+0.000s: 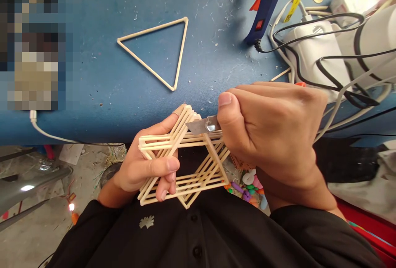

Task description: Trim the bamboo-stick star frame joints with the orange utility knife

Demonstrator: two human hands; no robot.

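My left hand is closed around the left side of a star-shaped frame built from stacked thin wooden sticks. The frame is held up in front of my chest, just off the table's near edge. My right hand is a fist around a utility knife, whose handle is mostly hidden in the fingers. The knife's blade points left and lies over the upper sticks of the star; whether it touches them I cannot tell. Farther off, a single triangle of sticks lies flat on the blue table.
A dark blue glue gun lies at the table's back right. Beside it are a white power adapter and tangled black and white cables. At the left, a white cable runs from a blurred-out object. Glue strands and scraps dot the table.
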